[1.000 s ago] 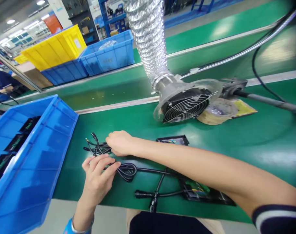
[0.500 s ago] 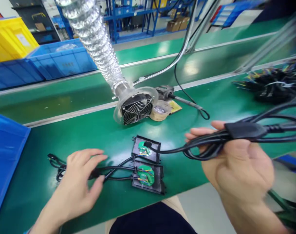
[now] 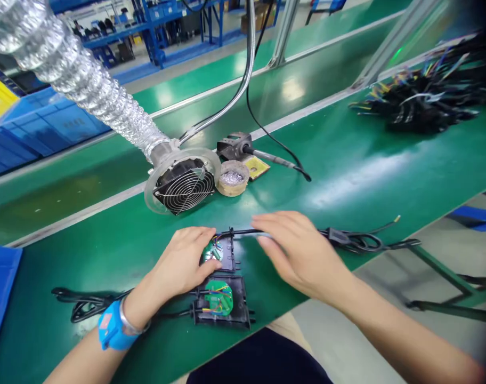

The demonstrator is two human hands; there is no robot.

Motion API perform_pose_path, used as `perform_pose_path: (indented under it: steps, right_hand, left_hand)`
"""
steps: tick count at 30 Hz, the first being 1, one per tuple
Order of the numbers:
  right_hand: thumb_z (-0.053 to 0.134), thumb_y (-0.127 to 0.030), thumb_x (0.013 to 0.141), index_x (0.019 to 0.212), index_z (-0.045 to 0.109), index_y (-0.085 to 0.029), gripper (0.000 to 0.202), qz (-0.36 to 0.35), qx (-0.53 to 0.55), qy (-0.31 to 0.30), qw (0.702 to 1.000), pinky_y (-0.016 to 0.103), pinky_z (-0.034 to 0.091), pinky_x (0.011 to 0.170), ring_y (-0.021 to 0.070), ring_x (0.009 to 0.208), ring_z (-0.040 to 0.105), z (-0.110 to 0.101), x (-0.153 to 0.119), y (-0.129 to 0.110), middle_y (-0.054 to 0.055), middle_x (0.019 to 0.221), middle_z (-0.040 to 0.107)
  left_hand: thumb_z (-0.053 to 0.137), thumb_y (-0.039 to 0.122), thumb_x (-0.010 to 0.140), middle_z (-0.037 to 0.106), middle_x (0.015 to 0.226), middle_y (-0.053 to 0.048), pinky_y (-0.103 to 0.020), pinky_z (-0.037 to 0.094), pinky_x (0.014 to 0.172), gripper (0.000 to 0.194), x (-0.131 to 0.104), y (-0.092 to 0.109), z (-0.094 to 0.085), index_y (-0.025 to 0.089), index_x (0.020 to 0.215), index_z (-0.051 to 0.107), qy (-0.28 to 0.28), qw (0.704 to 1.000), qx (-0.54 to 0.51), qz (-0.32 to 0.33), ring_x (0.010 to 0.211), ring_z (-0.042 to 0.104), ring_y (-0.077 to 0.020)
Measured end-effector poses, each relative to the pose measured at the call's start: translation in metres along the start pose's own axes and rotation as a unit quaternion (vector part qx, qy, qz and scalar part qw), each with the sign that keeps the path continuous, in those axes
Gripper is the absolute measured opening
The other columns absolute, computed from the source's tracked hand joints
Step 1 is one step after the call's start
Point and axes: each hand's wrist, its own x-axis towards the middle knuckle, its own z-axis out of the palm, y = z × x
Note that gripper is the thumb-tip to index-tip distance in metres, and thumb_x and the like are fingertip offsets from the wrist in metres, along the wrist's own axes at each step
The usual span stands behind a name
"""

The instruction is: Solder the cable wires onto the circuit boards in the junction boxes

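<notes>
My left hand (image 3: 187, 258) grips the left side of the upper black case (image 3: 228, 253), its thumb and fingers at a green circuit board (image 3: 214, 252). Close to the black cable (image 3: 246, 231) that leaves this case on the right is my right hand (image 3: 293, 250), fingers together and bent over the cable; the contact is partly hidden. The lower black case (image 3: 238, 301) lies open just below, holding a round green board (image 3: 219, 298) with coloured wires. A bundled black cable (image 3: 355, 240) rests to the right of my right hand.
A fan (image 3: 185, 189) on a silver duct stands behind the cases. Beside it are a round tin (image 3: 233, 178), a yellow sponge (image 3: 258, 167) and a soldering iron (image 3: 273, 158). Wire bundles (image 3: 422, 101) lie back right; a blue bin (image 3: 1, 298) is at the left.
The bundled cable has left my right hand and lies on the table. My left hand has moved right onto the upper case, which has turned so its cable exits right. The view has shifted.
</notes>
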Motion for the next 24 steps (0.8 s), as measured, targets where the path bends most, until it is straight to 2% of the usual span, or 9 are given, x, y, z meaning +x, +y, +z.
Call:
perform_pose_path:
  steps: [1,3,4,6,9,13,16,20,24]
  right_hand:
    - [0.045,-0.025,0.096,0.098,0.066,-0.014,0.024,-0.032,-0.032,-0.057,0.997,0.043,0.048,0.083,0.0273,0.092,0.065,0.009,0.014,-0.001,0.014,0.097,0.071]
    - [0.046,-0.019,0.096,0.083,0.064,-0.014,0.023,-0.069,-0.044,-0.133,0.988,0.033,0.045,0.067,0.0212,0.071,0.063,0.023,0.035,-0.003,0.009,0.075,0.069]
    - [0.049,-0.017,0.095,0.076,0.062,-0.015,0.023,-0.08,-0.034,-0.157,0.984,0.029,0.042,0.06,0.0179,0.062,0.059,0.028,0.04,-0.003,0.004,0.066,0.065]
    - [0.054,-0.015,0.092,0.075,0.059,-0.016,0.019,-0.105,-0.006,-0.179,0.978,0.025,0.04,0.056,0.0143,0.058,0.055,0.034,0.041,-0.004,0.0,0.063,0.061]
    - [0.053,-0.013,0.092,0.084,0.061,-0.015,0.011,-0.152,0.014,-0.175,0.973,0.025,0.044,0.065,0.0155,0.068,0.054,0.04,0.026,-0.003,0.001,0.072,0.06]
    - [0.043,-0.007,0.094,0.084,0.061,-0.013,0.021,-0.193,-0.002,-0.146,0.97,0.03,0.044,0.07,0.0182,0.071,0.047,0.048,0.013,0.002,0.005,0.073,0.056]
    - [0.043,-0.004,0.092,0.08,0.06,-0.013,0.023,-0.209,-0.016,-0.138,0.968,0.031,0.042,0.068,0.0176,0.068,0.043,0.049,0.017,0.007,0.004,0.071,0.052]
    - [0.044,-0.003,0.091,0.075,0.059,-0.013,0.024,-0.24,-0.029,-0.156,0.958,0.03,0.042,0.065,0.0168,0.066,0.043,0.043,0.024,0.007,0.004,0.068,0.051]
    - [0.038,-0.005,0.093,0.091,0.064,-0.009,0.027,-0.267,-0.037,-0.143,0.952,0.031,0.047,0.063,0.018,0.067,0.047,0.039,0.023,0.007,0.006,0.071,0.057]
  left_hand:
    - [0.064,0.04,0.087,0.058,0.135,-0.014,-0.046,0.04,0.106,0.059,-0.003,0.002,0.0,0.013,0.137,0.049,0.005,1.0,0.011,-0.01,0.124,0.052,-0.0283]
    - [0.063,0.041,0.088,0.06,0.133,-0.014,-0.047,0.042,0.103,0.058,-0.009,0.006,0.0,0.012,0.136,0.049,0.014,0.999,0.032,-0.03,0.12,0.054,-0.0292]
    - [0.063,0.041,0.088,0.06,0.131,-0.015,-0.047,0.043,0.102,0.057,-0.012,0.008,0.002,0.012,0.135,0.05,0.018,0.998,0.042,-0.038,0.119,0.055,-0.0299]
    - [0.063,0.041,0.088,0.061,0.129,-0.016,-0.048,0.044,0.099,0.056,-0.016,0.011,0.006,0.01,0.134,0.052,0.03,0.996,0.063,-0.054,0.115,0.057,-0.0315]
    - [0.064,0.038,0.087,0.062,0.127,-0.018,-0.049,0.046,0.096,0.056,-0.019,0.014,0.014,0.008,0.132,0.053,0.055,0.993,0.083,-0.067,0.111,0.058,-0.0329]
    - [0.064,0.037,0.087,0.062,0.124,-0.016,-0.048,0.047,0.096,0.053,-0.02,0.015,0.021,0.01,0.131,0.054,0.081,0.991,0.077,-0.072,0.11,0.057,-0.0324]
    - [0.064,0.036,0.086,0.063,0.122,-0.017,-0.049,0.048,0.094,0.052,-0.02,0.014,0.022,0.009,0.13,0.054,0.09,0.991,0.074,-0.065,0.108,0.058,-0.0329]
    - [0.066,0.032,0.085,0.064,0.121,-0.017,-0.049,0.05,0.09,0.053,-0.02,0.017,0.022,0.008,0.13,0.053,0.099,0.991,0.078,-0.054,0.104,0.06,-0.0323]
    - [0.067,0.028,0.083,0.066,0.119,-0.016,-0.048,0.051,0.087,0.047,-0.018,0.018,0.023,0.01,0.125,0.056,0.108,0.989,0.079,-0.057,0.102,0.062,-0.032]
